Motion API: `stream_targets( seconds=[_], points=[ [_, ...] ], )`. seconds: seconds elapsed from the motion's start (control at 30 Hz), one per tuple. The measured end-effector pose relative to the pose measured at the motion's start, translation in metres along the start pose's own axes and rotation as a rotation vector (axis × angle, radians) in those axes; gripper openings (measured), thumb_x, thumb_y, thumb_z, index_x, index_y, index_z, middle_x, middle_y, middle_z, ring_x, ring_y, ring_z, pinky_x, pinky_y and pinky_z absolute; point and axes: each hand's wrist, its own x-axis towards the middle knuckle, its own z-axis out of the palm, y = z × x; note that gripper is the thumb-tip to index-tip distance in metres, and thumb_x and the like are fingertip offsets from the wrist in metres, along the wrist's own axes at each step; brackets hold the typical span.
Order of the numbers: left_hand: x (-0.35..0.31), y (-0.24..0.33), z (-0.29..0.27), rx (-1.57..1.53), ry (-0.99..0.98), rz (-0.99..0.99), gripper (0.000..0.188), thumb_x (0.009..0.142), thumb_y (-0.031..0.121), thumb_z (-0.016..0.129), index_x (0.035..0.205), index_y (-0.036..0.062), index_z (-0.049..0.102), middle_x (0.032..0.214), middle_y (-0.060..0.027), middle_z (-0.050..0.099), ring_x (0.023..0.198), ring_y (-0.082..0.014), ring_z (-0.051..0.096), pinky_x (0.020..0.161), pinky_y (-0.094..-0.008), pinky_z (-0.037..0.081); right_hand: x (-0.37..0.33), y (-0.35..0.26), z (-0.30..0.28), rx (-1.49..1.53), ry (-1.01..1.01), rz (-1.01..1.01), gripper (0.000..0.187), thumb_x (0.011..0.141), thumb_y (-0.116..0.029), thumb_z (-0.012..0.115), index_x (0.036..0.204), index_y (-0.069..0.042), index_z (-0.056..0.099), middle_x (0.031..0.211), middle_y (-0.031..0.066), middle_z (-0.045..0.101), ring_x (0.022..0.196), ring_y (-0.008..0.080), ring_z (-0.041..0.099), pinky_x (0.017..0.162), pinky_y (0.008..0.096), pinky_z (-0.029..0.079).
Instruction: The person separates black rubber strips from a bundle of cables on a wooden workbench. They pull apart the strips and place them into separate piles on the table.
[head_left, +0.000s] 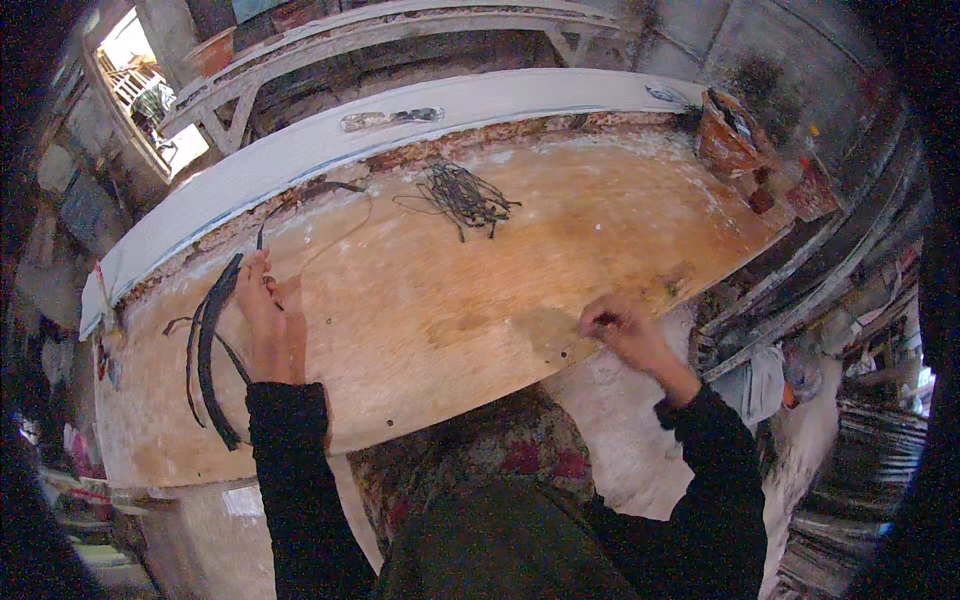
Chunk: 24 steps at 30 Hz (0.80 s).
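Note:
My left hand point(262, 312) is over the left part of a wooden tabletop point(470, 290), its fingers closed on a thin black strip point(260, 238) that sticks up past the fingertips. Next to that wrist lie several longer, wider black strips point(206, 350), curved and loosely bunched. At the table's near edge, my right hand point(625, 328) has thumb and fingers pinched together; what is between them, if anything, is too small to make out. Toward the back of the tabletop sits a tangled heap of thin dark cords or strips point(463, 197).
A white panel point(300, 145) runs along the far edge, with a crumbly reddish ledge below it. An orange-brown container point(728, 135) stands at the back right corner. Dark curved lengths point(800, 285) are stacked on the right. A pale bench point(400, 35) stands behind.

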Motion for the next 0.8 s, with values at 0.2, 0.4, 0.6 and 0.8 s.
stream_targets(
  seconds=[0.2,0.4,0.6,0.8],
  points=[
    [0.003,-0.012,0.001,-0.156,0.019,0.047,0.021,0.082,0.024,0.06,0.094,0.0075,0.061,0.073,0.0048,0.045,0.052,-0.0018,0.035,0.041,-0.016,0.025,0.011,0.035,-0.086,-0.112,0.216,0.231,0.003,0.078,-0.002,0.058,0.08,-0.003,0.056,0.078,0.0033,0.057,0.073,0.0106,0.055,0.069,0.0254,0.045],
    [0.001,0.0,0.016,-0.022,0.026,0.066,0.019,0.083,0.024,0.059,0.094,0.0079,0.062,0.072,0.005,0.044,0.051,-0.0012,0.035,0.041,-0.0156,0.025,0.023,0.15,-0.216,-0.592,0.522,0.175,0.009,0.074,-0.004,0.062,0.081,-0.003,0.057,0.076,0.003,0.058,0.074,0.0122,0.055,0.069,0.0257,0.045],
    [-0.015,0.03,-0.004,0.074,-0.142,-0.067,0.038,0.075,0.009,0.061,0.11,0.0041,0.048,0.099,-0.0051,0.045,0.078,-0.0121,0.041,0.069,-0.0238,0.035,0.059,0.142,-0.231,-0.725,0.396,0.473,0.036,0.064,-0.012,0.069,0.098,-0.003,0.06,0.088,0.009,0.063,0.086,0.0199,0.058,0.077,0.0312,0.046],
    [-0.003,0.006,0.008,-0.051,-0.039,0.124,0.022,0.084,0.026,0.058,0.094,0.0062,0.062,0.07,0.0055,0.047,0.048,0.0004,0.033,0.039,-0.016,0.023,0.084,0.064,-0.199,-0.918,0.187,0.476,0.05,0.066,-0.013,0.068,0.114,-0.01,0.053,0.104,0.0124,0.059,0.096,0.0235,0.056,0.082,0.032,0.045]
  ],
)
